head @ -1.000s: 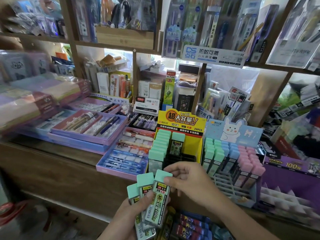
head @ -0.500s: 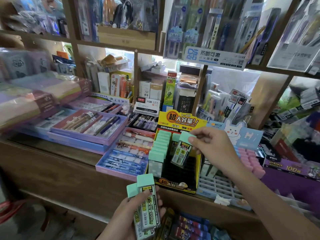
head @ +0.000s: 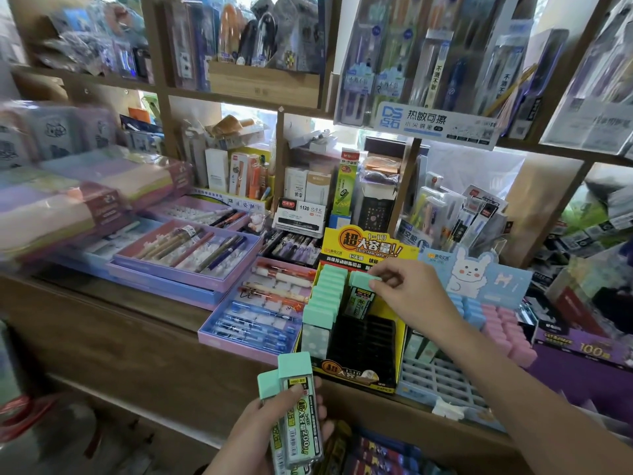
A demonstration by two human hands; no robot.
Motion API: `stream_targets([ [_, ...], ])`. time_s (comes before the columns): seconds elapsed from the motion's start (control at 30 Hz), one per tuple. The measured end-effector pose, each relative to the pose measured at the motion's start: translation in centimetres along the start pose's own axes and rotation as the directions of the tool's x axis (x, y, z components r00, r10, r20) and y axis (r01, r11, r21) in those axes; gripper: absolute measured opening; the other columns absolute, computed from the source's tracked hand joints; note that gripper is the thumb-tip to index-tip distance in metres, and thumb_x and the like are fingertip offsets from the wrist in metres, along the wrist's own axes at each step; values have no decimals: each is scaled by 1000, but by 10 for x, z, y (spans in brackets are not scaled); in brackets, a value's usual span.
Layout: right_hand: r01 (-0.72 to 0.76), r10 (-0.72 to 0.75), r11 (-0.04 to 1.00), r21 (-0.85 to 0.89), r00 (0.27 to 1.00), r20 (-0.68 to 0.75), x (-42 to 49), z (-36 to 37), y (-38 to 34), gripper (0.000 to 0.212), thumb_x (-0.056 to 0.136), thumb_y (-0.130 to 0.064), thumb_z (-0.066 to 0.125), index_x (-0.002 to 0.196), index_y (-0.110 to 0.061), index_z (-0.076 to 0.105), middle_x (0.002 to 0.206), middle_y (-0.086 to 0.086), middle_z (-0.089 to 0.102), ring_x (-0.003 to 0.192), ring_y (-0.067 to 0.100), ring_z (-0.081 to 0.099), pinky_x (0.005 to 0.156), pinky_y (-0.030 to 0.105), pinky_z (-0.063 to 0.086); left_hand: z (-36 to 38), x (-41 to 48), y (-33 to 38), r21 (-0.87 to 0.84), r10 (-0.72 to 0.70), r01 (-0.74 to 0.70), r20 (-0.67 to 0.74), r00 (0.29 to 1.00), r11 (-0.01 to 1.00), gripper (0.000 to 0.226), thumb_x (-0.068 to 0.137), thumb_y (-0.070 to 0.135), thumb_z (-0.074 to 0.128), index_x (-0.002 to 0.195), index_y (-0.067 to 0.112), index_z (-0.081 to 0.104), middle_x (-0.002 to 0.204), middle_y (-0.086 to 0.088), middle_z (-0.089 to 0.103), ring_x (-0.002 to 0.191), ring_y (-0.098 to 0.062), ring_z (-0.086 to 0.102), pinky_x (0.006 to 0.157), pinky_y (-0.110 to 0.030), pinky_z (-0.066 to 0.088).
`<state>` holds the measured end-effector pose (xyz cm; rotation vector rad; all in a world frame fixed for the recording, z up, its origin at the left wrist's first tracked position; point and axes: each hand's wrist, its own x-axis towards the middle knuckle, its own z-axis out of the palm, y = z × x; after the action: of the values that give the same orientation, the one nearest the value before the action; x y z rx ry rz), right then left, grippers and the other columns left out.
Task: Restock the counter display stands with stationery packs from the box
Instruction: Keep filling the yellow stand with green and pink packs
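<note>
A yellow and black display stand [head: 363,341] sits on the wooden counter, its left column filled with mint-capped lead packs [head: 325,296]. My right hand [head: 411,296] pinches the mint cap of one pack [head: 359,296], which stands in a back slot of the stand's middle column. My left hand [head: 274,430] grips two more mint-capped packs [head: 296,409] upright, low in front of the counter. The front slots of the stand are bare black.
A blue stand with a rabbit card [head: 476,275] holds blue and pink packs to the right. Purple trays of pens [head: 185,252] lie to the left. Shelves above are crowded with stationery. A box of dark packs [head: 380,454] sits below the counter edge [head: 171,347].
My right hand took one pack from the bunch in my left hand, carried it up to the stand and lowered it into a back slot. My left hand kept still with two packs.
</note>
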<state>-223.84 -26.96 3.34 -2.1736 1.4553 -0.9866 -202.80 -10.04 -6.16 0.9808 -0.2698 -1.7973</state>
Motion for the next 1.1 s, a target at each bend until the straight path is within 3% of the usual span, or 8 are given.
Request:
stream_targets([
  [0.1,4,-4,1000,15,1000,17,1,-1,1,11,90,-17,78,97,-26,79,85,-8,72,77,6,65,66,7,48,0,2,1,14,36,-36,27,999,999,39,73,6,73,107,-12,73,94,-32,68,80,-43,71,73,-54,62],
  [0.33,27,-25,999,-40,999,47,2,5,5,20,93,-16,75,112,-22,77,91,-9,69,78,2,62,70,8,45,1,1,2,32,32,-32,12,999,999,40,73,7,74,108,-11,73,94,-32,68,79,-42,72,72,-53,61],
  [0.53,171,-163,956,-236,985,52,-2,11,4,23,96,-12,70,119,-13,74,109,0,67,95,17,63,89,36,55,-1,2,2,34,28,-27,-9,1000,999,40,73,7,73,109,-11,73,94,-32,68,80,-42,72,74,-53,61],
  [0.67,243,-240,924,-296,970,49,-5,13,4,23,98,-14,68,119,-11,75,107,-3,60,89,13,59,80,25,48,-1,4,0,46,41,-41,-2,999,998,35,77,6,72,108,-11,73,96,-32,68,83,-43,72,74,-52,62],
  [0.83,265,-258,910,-317,964,67,-7,16,3,22,99,-12,65,117,-8,76,107,3,63,95,21,64,82,29,51,1,5,-3,64,79,-78,-18,997,995,34,73,6,73,103,-10,76,98,-36,70,82,-44,73,69,-49,63],
  [1.1,245,-231,912,-330,970,80,-17,11,-4,31,101,-14,62,131,-12,69,112,-1,61,99,14,58,88,31,52,-2,1,-3,95,82,-79,-32,996,992,41,70,7,79,108,-8,75,106,-38,69,90,-47,73,75,-50,61],
])
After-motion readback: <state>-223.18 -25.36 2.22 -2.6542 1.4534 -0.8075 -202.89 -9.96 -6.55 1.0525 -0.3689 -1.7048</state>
